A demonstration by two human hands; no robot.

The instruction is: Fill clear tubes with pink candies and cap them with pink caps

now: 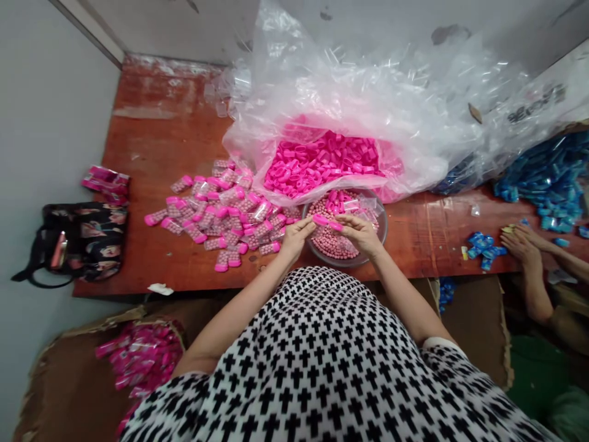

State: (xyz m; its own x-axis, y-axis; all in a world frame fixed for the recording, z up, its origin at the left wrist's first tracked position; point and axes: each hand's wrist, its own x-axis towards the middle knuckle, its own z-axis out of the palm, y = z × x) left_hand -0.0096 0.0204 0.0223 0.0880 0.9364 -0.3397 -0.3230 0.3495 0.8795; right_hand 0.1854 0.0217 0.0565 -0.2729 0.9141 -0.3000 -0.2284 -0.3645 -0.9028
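Note:
Over the bowl, my left hand (298, 238) pinches a bright pink plastic cap (319, 219) between thumb and fingers. Close beside it, my right hand (361, 233) is closed on another pink piece (335, 226) that looks like a cap too; whether the two touch I cannot tell. Below them the round clear bowl (384, 236) holds small pink beads (329, 244), with some pink caps and clear plastic pieces at its far side. To the left lies a heap of small clear bottles (225, 215) filled with beads and closed with pink caps.
A large clear plastic bag (294, 80) stands open behind the bowl, full of loose pink caps (322, 162). Blue packets (543, 178) and a co-worker's hands (524, 245) are at right. A floral pouch (101, 239) lies far left, above a box of pink packets (142, 356).

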